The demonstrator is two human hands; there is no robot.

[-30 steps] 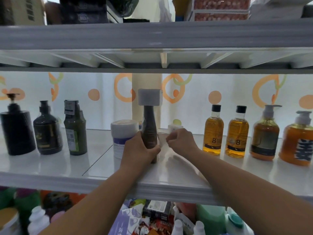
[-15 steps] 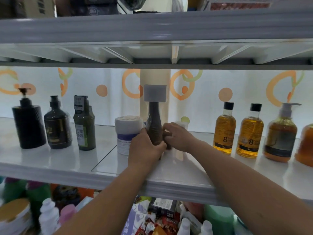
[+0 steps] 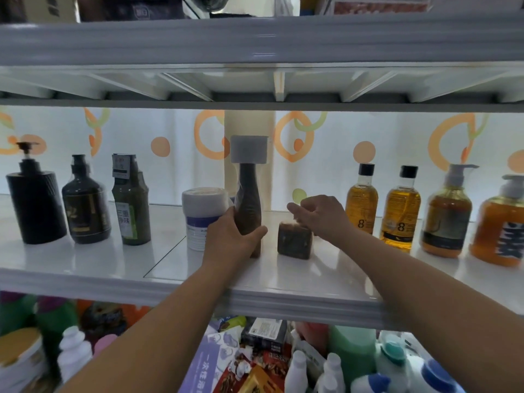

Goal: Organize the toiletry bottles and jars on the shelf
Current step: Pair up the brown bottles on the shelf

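1. Standing upright mid-shelf (image 3: 85, 268): tall brown bottle (image 3: 249, 205) with a square grey cap, just right of a white jar (image 3: 202, 217).
2. Wrapping around the brown bottle's lower body: left hand (image 3: 231, 236), grip clamped on it, thumb across the front.
3. Hovering just above a small dark jar (image 3: 295, 241): right hand (image 3: 320, 215), grip apart, fingers loosely curled, touching nothing clearly.
4. Sitting on the shelf just right of the brown bottle, apart from it: that small dark jar.
5. Lining up at left: black pump bottle (image 3: 35, 204), dark round bottle (image 3: 85, 207), green bottle (image 3: 130, 207).
6. Lining up at right: two amber bottles with black caps (image 3: 361, 202) (image 3: 402, 209), then two amber pump bottles (image 3: 448, 217) (image 3: 500, 228).
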